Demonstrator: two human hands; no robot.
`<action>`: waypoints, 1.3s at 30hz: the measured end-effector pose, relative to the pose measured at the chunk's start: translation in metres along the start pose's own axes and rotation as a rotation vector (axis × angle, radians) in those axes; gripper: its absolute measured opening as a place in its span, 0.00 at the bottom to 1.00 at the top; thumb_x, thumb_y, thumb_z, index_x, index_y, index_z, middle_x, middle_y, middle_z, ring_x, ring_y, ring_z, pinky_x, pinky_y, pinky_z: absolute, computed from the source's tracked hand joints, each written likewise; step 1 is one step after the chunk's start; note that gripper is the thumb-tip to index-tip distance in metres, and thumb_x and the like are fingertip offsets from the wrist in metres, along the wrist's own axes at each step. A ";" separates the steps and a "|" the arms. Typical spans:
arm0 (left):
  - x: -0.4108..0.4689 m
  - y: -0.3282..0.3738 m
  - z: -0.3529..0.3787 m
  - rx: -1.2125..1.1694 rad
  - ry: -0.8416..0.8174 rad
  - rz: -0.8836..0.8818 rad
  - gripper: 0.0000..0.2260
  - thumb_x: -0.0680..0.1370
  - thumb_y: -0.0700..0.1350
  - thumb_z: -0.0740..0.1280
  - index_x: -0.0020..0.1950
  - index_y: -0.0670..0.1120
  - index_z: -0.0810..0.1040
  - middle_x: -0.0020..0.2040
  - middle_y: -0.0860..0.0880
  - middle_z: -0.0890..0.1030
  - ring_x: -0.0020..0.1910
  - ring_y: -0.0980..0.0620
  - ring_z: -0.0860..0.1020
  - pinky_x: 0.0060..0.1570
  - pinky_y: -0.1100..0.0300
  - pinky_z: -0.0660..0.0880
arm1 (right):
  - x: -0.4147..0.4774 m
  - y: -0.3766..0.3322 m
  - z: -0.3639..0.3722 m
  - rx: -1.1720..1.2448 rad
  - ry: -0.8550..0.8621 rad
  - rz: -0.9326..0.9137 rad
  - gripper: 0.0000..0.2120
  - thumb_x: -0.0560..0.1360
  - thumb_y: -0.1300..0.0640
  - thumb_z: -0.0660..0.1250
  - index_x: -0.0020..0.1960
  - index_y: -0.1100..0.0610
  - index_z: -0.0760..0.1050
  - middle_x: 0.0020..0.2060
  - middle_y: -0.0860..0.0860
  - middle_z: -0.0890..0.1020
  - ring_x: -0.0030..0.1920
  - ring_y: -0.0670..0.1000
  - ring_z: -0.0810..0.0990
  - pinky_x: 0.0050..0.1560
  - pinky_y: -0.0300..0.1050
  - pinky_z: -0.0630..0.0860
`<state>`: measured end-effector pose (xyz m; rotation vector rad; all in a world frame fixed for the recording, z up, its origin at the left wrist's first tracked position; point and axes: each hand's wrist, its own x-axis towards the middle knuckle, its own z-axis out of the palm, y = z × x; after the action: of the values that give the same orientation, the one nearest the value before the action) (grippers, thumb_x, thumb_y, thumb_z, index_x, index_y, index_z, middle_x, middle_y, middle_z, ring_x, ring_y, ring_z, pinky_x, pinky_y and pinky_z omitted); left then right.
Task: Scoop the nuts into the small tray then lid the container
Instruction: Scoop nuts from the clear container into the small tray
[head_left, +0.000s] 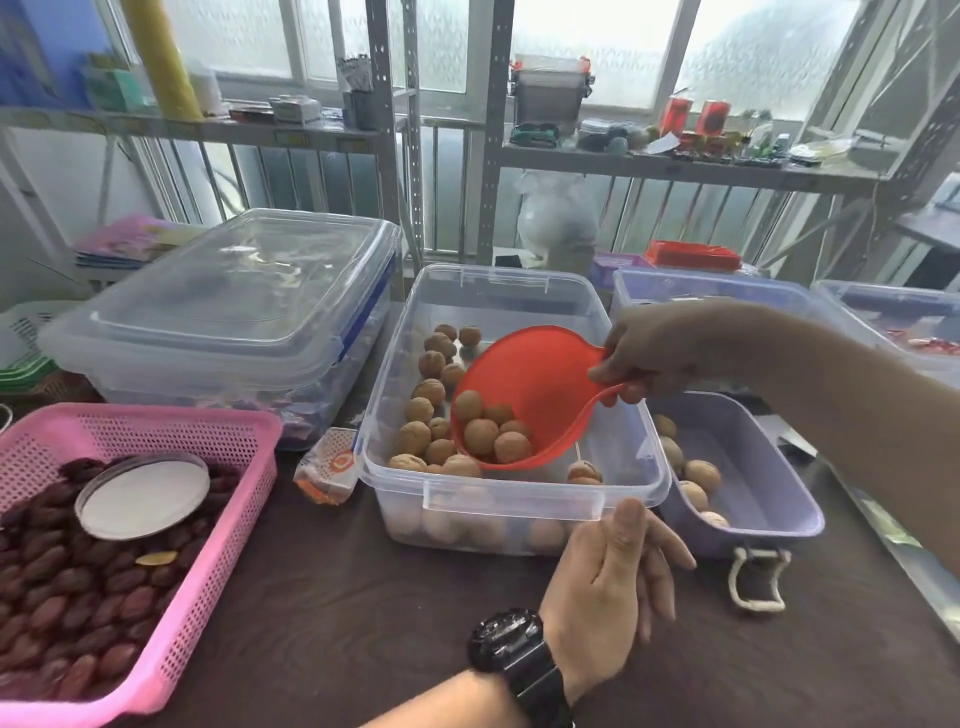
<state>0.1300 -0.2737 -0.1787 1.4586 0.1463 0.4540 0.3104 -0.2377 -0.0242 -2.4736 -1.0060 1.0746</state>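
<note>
A clear plastic container (524, 506) stands mid-table with walnuts (428, 395) inside. My right hand (649, 348) grips the handle of an orange scoop (540, 384), which is tilted down inside the container and holds several walnuts. My left hand (608, 577) rests against the container's near right corner, thumb by the rim, fingers relaxed. A small lilac tray (753, 467) sits right of the container with a few walnuts in it. A clear lid (234, 291) lies on top of another box at the left.
A pink basket (218, 499) of dark red dates with a round white lid in it stands at the near left. A small snack packet (327, 467) lies beside the container. More lilac bins (727, 291) stand at the back right, metal shelving behind.
</note>
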 end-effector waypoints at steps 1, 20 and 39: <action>-0.001 0.000 0.000 0.007 0.001 -0.001 0.36 0.76 0.73 0.49 0.44 0.43 0.79 0.28 0.45 0.76 0.20 0.50 0.68 0.22 0.62 0.62 | -0.003 0.004 -0.001 0.057 -0.014 -0.001 0.16 0.80 0.55 0.65 0.49 0.70 0.79 0.35 0.58 0.78 0.27 0.48 0.65 0.26 0.37 0.60; 0.002 -0.001 -0.003 0.051 0.029 0.073 0.37 0.76 0.71 0.47 0.41 0.42 0.82 0.27 0.41 0.77 0.20 0.48 0.69 0.22 0.64 0.63 | -0.120 0.098 -0.093 0.602 0.194 -0.007 0.17 0.83 0.62 0.51 0.43 0.67 0.73 0.17 0.49 0.67 0.12 0.41 0.58 0.15 0.29 0.52; -0.001 0.001 0.002 0.030 0.067 0.102 0.34 0.82 0.58 0.44 0.40 0.38 0.81 0.27 0.36 0.75 0.19 0.49 0.68 0.20 0.67 0.63 | -0.155 0.180 -0.047 0.464 0.451 0.158 0.17 0.82 0.58 0.58 0.40 0.64 0.76 0.20 0.50 0.71 0.17 0.43 0.61 0.19 0.34 0.57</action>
<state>0.1292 -0.2759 -0.1777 1.4858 0.1330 0.5856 0.3571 -0.4732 0.0057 -2.2726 -0.3814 0.6434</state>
